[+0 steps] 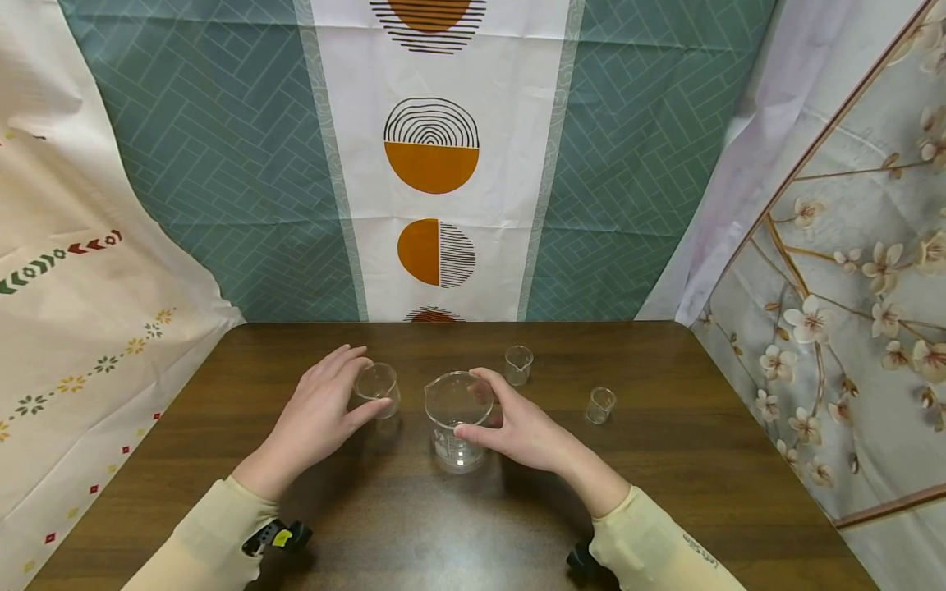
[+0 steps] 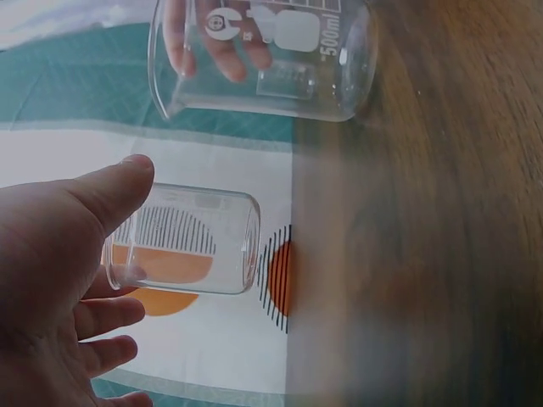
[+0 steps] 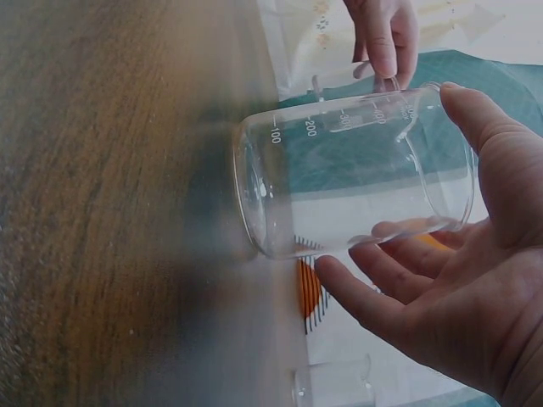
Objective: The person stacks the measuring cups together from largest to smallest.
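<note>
My left hand [image 1: 325, 402] holds a small clear glass beaker [image 2: 191, 242] near its rim, thumb on one side and fingers on the other. In the left wrist view, its base shows above the table's far edge, raised off the wood. To its right stands a larger glass beaker [image 1: 449, 447], marked 500ml in the left wrist view and upright with its spout toward the left. My right hand [image 1: 521, 423] grips this one by the upper wall, thumb at the near side of the rim and the fingers [image 3: 365, 297] along the far side.
Two smaller glass beakers stand to the right on the brown wooden table [image 1: 709, 492]: one farther back [image 1: 519, 365], the other [image 1: 600, 405] right of my right hand. A patterned curtain [image 1: 628, 164] hangs behind the table, with printed cloths at both sides.
</note>
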`<state>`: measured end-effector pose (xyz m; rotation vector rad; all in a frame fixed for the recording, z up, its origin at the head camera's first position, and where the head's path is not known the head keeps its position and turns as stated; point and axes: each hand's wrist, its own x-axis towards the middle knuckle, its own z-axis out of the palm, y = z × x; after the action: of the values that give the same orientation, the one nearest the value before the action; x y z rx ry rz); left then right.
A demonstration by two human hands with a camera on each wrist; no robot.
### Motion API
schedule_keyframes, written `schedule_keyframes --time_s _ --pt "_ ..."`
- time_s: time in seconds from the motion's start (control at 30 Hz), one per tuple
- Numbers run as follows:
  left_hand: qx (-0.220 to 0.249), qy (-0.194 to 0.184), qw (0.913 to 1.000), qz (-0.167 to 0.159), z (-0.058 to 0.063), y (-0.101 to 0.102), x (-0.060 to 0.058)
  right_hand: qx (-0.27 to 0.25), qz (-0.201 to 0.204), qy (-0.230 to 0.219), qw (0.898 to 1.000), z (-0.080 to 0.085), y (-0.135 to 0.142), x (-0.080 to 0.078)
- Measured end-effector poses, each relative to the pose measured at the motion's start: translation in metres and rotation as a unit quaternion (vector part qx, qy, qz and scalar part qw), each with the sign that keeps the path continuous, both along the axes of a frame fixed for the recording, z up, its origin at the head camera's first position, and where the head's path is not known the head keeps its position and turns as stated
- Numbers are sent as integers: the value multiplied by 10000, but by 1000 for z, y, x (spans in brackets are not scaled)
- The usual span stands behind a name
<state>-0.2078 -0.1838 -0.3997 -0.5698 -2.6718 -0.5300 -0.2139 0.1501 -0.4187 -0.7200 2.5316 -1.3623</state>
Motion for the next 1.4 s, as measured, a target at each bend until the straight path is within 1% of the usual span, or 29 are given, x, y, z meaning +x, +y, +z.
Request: schedule_keyframes --time_s 0.17,0.5,0.7,0.9,1.4 --pt "47 26 10000 -51 4 3 1 22 -12 -10 10000 1 0 0" --pt "143 205 9995 -188 14 8 2 21 -19 -21 10000 1 0 1" --pt "171 360 9988 -289 19 12 4 50 -19 -6 10000 1 1 0" --pt "192 432 9983 -342 25 18 4 54 -8 24 10000 1 1 0" --pt "171 296 9984 -454 36 29 4 55 -52 22 10000 2 0 1"
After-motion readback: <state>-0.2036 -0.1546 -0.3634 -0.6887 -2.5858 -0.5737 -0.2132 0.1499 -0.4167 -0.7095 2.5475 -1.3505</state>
